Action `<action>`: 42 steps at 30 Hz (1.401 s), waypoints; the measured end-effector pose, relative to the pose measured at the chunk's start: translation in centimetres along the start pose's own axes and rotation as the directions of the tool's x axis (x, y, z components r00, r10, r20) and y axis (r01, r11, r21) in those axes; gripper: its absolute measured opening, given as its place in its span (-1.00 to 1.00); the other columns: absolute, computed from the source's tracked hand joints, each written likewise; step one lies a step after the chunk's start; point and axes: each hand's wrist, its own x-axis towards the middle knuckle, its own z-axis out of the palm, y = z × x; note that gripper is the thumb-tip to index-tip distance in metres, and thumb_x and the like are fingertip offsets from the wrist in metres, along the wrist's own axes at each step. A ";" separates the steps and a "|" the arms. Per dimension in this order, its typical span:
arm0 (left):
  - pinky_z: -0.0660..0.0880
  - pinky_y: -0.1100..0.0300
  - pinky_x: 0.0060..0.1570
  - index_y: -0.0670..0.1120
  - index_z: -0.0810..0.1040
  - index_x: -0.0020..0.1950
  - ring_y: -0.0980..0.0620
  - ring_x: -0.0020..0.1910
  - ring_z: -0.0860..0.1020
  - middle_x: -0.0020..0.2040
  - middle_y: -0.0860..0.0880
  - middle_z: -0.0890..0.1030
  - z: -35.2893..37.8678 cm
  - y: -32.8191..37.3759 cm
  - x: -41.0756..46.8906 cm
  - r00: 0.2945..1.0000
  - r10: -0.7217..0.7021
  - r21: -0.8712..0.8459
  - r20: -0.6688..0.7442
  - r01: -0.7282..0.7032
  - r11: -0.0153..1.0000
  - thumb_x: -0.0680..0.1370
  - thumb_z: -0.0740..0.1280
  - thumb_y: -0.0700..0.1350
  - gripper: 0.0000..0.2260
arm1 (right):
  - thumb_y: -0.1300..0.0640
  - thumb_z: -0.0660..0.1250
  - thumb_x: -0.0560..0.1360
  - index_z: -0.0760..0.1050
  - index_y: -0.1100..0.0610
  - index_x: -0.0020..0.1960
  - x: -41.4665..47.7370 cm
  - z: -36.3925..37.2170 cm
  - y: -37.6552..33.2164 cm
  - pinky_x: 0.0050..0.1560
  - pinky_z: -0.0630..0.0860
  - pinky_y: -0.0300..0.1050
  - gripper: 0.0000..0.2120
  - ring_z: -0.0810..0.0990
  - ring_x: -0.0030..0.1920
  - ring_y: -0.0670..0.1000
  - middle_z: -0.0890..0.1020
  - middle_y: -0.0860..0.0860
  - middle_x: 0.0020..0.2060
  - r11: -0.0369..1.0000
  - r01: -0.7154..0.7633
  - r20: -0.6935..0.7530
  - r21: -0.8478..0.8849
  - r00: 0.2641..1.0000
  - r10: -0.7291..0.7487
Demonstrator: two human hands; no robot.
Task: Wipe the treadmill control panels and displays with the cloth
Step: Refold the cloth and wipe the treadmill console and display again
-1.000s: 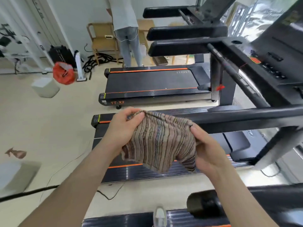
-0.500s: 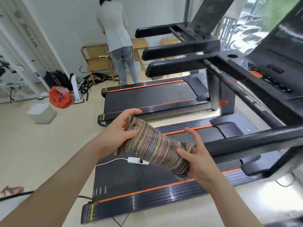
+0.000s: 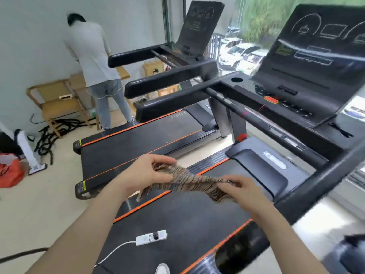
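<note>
A brown striped cloth (image 3: 189, 181) is stretched flat between my hands above the near treadmill's belt. My left hand (image 3: 146, 173) pinches its left end and my right hand (image 3: 243, 191) grips its right end. The near treadmill's dark display (image 3: 316, 46) rises at the upper right, with its control panel (image 3: 284, 103) and an orange-red button below it. The cloth is well below and left of that panel. A second treadmill's display (image 3: 199, 26) stands further back at the top centre.
Black handrails (image 3: 171, 80) cross the middle of the view, and one rail (image 3: 320, 178) runs just right of my right hand. A white power strip (image 3: 151, 237) lies on the near belt. A person (image 3: 94, 62) stands by wooden shelves at the back left.
My view has tilted upward, bringing both displays into sight. My hands have pulled the bunched cloth out into a flatter, longer strip.
</note>
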 end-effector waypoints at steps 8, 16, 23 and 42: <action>0.44 0.44 0.03 0.13 0.67 0.06 0.39 -0.05 0.56 -0.05 0.28 0.66 -4.0 0.3 14.7 0.991 0.113 0.121 0.072 -0.122 0.985 0.50 0.41 -0.09 -0.82 | 0.37 0.41 0.42 0.63 0.08 0.11 8.2 -0.8 -1.9 -0.10 0.51 -0.17 -0.68 0.64 -0.10 -0.03 0.70 0.05 -0.03 0.909 -0.026 -0.239 0.416 0.962 0.136; 0.19 0.31 0.30 0.14 0.48 0.35 0.23 0.27 0.36 0.28 0.22 0.46 -0.1 6.5 29.5 0.924 0.338 0.280 0.180 -0.378 0.882 0.59 0.21 -0.23 -0.60 | 0.49 0.25 0.46 0.41 0.06 0.41 15.6 -7.8 -2.9 0.15 0.53 0.01 -0.40 0.62 0.11 0.08 0.62 0.09 0.19 0.749 0.282 -0.551 0.600 0.824 0.131; 0.34 0.21 0.27 0.23 0.53 0.29 0.18 0.22 0.47 0.22 0.20 0.55 2.9 11.6 42.9 0.900 0.426 0.242 0.097 -0.436 0.867 0.55 0.27 -0.22 -0.58 | 0.52 0.27 0.42 0.41 -0.03 0.40 27.7 -17.0 -3.0 -0.17 0.52 -0.39 -0.32 0.62 0.02 -0.21 0.60 -0.08 0.16 0.893 0.288 -0.679 0.346 0.734 0.026; 0.48 0.00 0.19 0.14 0.59 0.20 -0.02 0.17 0.54 0.12 0.10 0.65 6.3 15.8 75.5 0.952 0.302 0.482 -0.057 -0.238 0.843 0.40 0.21 -0.20 -0.56 | 0.28 0.57 0.15 0.63 0.16 -0.15 59.3 -23.7 0.2 -0.26 0.49 -0.02 -0.72 0.53 -0.11 0.16 0.60 0.09 -0.09 0.543 -0.332 -0.533 -0.771 0.804 -0.265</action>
